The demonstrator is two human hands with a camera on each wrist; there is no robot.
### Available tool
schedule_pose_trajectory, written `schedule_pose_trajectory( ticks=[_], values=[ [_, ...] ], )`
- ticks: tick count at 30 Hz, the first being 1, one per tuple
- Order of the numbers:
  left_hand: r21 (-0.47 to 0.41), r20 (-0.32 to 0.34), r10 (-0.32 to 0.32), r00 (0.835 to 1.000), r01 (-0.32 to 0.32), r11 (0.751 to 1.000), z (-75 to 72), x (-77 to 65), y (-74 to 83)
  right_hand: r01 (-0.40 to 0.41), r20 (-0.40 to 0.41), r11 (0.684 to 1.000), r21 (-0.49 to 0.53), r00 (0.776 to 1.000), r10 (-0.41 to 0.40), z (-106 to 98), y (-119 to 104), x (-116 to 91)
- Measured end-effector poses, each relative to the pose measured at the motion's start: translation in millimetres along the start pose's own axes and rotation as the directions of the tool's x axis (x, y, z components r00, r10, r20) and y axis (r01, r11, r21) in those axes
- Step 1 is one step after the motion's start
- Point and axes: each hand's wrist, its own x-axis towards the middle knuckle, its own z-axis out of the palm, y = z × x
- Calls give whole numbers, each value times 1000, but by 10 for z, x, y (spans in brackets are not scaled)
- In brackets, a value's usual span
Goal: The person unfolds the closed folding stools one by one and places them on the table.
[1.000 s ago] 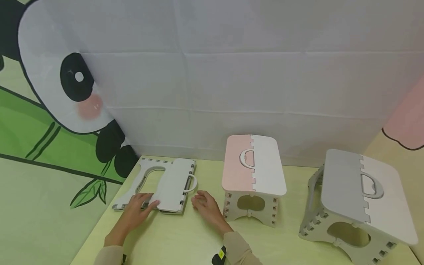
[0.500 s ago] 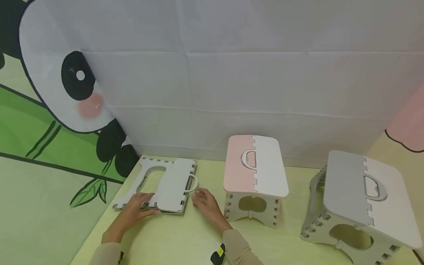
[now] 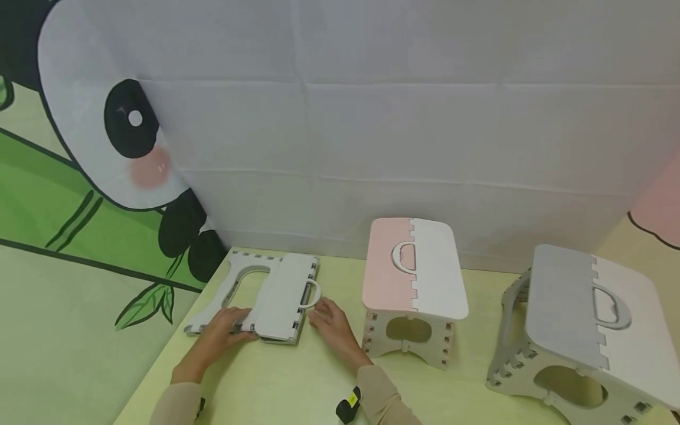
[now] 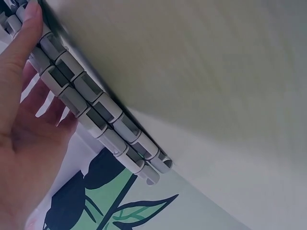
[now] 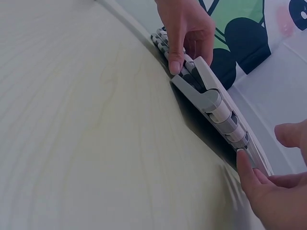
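Observation:
A folded white folding stool [image 3: 276, 295] lies at the left of the table, its white carry handle [image 3: 312, 294] facing right. My left hand [image 3: 220, 336] grips its near edge. The left wrist view shows the left thumb [image 4: 24, 36] along the row of hinge knuckles [image 4: 91, 98], with the other fingers partly hidden behind. My right hand [image 3: 337, 330] is at the stool's right side, just below the handle. In the right wrist view, the thumb and curled fingers of the right hand [image 5: 276, 196] pinch the stool's corner beside the hinge barrels [image 5: 225, 117].
An unfolded pink and white stool [image 3: 390, 265] stands right of the hands. Farther right is a larger grey and white one [image 3: 563, 295], also unfolded. A pale sheet [image 3: 404, 130] hangs behind the table [image 3: 276, 383], with a panda-print cloth [image 3: 95, 189] at left.
My left thumb has moved from the stool's top face down to its near edge. The right hand keeps its place beside the handle. The head view has shifted slightly.

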Motion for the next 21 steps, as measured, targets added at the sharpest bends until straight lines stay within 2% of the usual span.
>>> schedule_pose_trajectory(
  ticks=[7,14,21],
  values=[
    [-5,31,-3,1000,3,1000,-6,39,-12,-20,-45,998,-59,999,17,12,15,54],
    [16,20,-5,1000,5,1000,-11,40,-12,-36,-92,999,-29,995,33,27,8,94],
    [-1,51,-34,998,34,999,-25,47,-21,-23,-114,999,47,993,28,65,6,135]
  ],
)
